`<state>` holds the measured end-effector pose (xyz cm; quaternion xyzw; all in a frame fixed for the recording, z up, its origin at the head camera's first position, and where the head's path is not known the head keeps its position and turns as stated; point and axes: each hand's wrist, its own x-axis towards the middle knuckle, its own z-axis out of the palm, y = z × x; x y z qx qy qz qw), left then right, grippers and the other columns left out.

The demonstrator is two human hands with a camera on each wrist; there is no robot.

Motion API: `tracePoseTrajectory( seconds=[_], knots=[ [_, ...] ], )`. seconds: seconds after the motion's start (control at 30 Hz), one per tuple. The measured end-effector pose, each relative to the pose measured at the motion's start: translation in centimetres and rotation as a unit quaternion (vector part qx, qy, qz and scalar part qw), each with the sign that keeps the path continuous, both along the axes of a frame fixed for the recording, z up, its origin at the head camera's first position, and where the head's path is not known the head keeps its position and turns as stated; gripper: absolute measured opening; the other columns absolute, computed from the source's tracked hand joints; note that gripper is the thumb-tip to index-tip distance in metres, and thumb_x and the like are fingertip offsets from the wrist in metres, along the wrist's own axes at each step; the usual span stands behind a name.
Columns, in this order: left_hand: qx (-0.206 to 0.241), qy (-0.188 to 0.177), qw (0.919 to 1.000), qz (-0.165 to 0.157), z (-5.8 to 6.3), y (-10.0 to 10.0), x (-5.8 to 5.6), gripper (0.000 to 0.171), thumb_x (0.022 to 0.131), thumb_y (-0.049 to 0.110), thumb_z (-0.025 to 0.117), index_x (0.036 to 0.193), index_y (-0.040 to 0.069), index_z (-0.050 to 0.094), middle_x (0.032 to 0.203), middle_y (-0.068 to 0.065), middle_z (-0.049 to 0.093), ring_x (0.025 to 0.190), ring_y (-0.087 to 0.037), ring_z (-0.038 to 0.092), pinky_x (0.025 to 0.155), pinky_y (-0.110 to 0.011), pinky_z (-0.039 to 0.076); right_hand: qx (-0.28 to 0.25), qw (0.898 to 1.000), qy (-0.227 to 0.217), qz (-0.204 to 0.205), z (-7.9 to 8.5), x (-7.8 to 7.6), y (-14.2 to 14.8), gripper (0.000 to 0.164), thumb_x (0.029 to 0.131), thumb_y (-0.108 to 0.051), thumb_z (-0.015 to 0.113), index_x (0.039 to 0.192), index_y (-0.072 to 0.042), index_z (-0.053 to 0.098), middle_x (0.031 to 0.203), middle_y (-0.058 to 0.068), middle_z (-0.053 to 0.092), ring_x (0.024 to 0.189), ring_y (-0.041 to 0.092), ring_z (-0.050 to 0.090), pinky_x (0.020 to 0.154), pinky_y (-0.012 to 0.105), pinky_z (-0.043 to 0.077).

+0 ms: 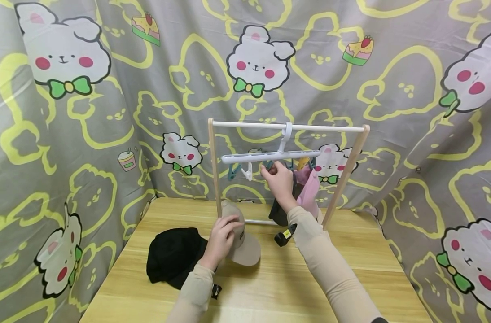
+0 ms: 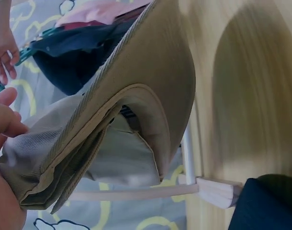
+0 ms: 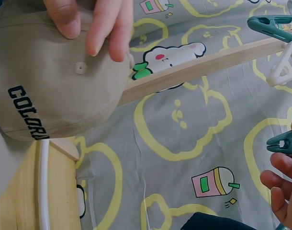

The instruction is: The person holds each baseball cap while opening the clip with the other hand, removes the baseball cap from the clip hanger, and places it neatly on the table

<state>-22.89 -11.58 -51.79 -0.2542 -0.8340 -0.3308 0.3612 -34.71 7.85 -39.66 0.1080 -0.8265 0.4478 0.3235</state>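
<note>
A beige baseball cap [image 1: 245, 249] with dark lettering is held above the table by my left hand [image 1: 224, 240], its brim pointing down. In the left wrist view the thumb and fingers [image 2: 5, 122] grip the cap's folded edge. Higher up, my right hand [image 1: 278, 179] pinches a dark green clip [image 3: 282, 143] beneath the pale clip hanger [image 1: 251, 158]. The jaws of that clip point toward the beige cap, with a gap between them. A dark item [image 1: 278, 213] and a pink item [image 1: 309, 193] hang from the hanger's right side, partly behind my right hand.
A black cap [image 1: 174, 253] lies on the wooden table [image 1: 269, 291] at the left. The hanger hooks over the white bar [image 1: 245, 125] of a wooden rack [image 1: 214, 166]. A white clip [image 1: 247, 172] and a green clip [image 1: 233, 172] dangle at its left end.
</note>
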Motion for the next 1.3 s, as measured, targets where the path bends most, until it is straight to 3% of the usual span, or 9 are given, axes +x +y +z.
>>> tracePoseTrajectory(
  seconds=[0.43, 0.97, 1.3],
  knots=[
    [0.025, -0.009, 0.9996, 0.009, -1.2, -0.2, 0.6, 0.037, 0.076, -0.018, 0.062, 0.097, 0.008, 0.076, 0.114, -0.009, 0.069, 0.105, -0.028, 0.061, 0.088, -0.042, 0.052, 0.004, 1.000, 0.007, -0.002, 0.0, 0.1, -0.1, 0.032, 0.085, -0.033, 0.068, 0.067, -0.010, 0.055, 0.060, 0.006, 0.062, 0.051, 0.017, 0.051, 0.050, 0.026, 0.036],
    [0.038, -0.014, 0.9988, 0.029, -2.2, -0.7, 1.0, 0.038, 0.075, -0.020, 0.061, 0.098, 0.007, 0.075, 0.113, -0.009, 0.068, 0.106, -0.027, 0.061, 0.085, -0.041, 0.053, 0.003, 1.000, 0.004, -0.003, 0.2, 0.3, 0.0, 0.031, 0.085, -0.032, 0.069, 0.067, -0.010, 0.056, 0.060, 0.007, 0.064, 0.052, 0.018, 0.052, 0.050, 0.026, 0.037],
    [0.051, -0.010, 0.9976, 0.047, -3.3, -1.2, 1.6, 0.040, 0.074, -0.020, 0.063, 0.099, 0.009, 0.075, 0.111, -0.006, 0.069, 0.100, -0.024, 0.062, 0.076, -0.032, 0.052, 0.000, 1.000, 0.003, -0.002, 0.2, 0.3, 0.0, 0.031, 0.085, -0.032, 0.068, 0.067, -0.010, 0.055, 0.061, 0.007, 0.064, 0.053, 0.019, 0.054, 0.051, 0.027, 0.038]
  ],
)
